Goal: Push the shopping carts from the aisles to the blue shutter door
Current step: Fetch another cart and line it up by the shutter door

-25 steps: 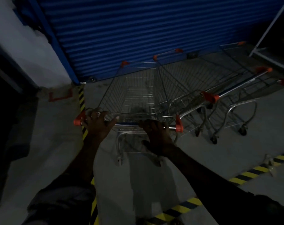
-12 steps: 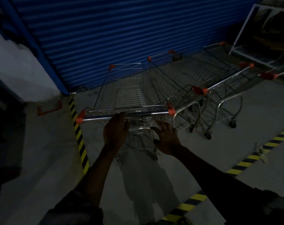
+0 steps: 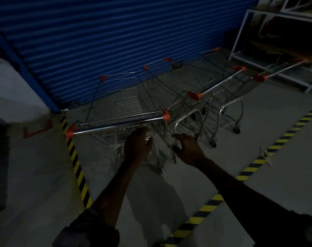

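A second ago I gripped the handle of the shopping cart with both hands; now I have let go. My left hand hangs just short of the bar with its fingers loose and holds nothing. My right hand, lower and further right, is spread wide and also empty. The cart stands with its nose at the blue shutter door, just beside the other carts on its right.
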`<state>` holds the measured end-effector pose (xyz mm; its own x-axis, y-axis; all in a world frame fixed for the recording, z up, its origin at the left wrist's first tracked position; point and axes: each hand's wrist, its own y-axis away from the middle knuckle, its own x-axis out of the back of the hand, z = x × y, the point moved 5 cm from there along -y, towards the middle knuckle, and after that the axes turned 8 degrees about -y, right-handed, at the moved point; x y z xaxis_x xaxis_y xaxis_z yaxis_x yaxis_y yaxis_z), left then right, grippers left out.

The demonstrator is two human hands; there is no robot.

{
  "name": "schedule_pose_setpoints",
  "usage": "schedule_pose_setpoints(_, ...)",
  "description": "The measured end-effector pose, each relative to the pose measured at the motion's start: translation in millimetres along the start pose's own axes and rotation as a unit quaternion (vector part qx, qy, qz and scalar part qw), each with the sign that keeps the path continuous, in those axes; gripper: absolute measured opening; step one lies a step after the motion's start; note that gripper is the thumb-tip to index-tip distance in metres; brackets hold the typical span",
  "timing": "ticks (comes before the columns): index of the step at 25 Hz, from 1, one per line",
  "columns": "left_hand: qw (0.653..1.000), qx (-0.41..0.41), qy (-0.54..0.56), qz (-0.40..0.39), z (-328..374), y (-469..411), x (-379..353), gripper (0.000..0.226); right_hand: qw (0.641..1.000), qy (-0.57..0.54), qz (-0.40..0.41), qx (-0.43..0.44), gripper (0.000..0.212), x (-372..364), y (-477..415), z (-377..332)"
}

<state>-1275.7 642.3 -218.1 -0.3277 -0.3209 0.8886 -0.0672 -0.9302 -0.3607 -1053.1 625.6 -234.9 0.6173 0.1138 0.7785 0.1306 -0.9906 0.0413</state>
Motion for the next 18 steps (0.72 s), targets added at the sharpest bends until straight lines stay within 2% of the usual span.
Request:
schedule_pose_setpoints(4, 1.000, 0.004, 0.007, -0.003, 35.5, 12.4, 14.1, 0.050, 0.998, -0.054, 0.035, 0.007, 0.050, 20.7, 19.5, 3.1)
schedule_pose_setpoints(10, 0.997, 0.043, 0.066, -0.013, 117.9, 44.2, 18.9, 0.036, 0.992, -0.107, 0.061, 0.013, 0.047, 74.8, 77.8, 49.2)
schedule_pose_setpoints(14, 0.997, 0.010, 0.072, -0.002, 184.7, 70.1, 12.4, 0.046, 0.988, -0.117, 0.096, 0.015, 0.043, 117.7, 121.3, 97.8)
schedule_pose_setpoints(18, 0.995, -0.058, 0.078, 0.017, 248.1, 86.6, 10.8, 0.053, 0.984, -0.112, 0.138, 0.007, 0.039, 156.9, 163.4, 136.0)
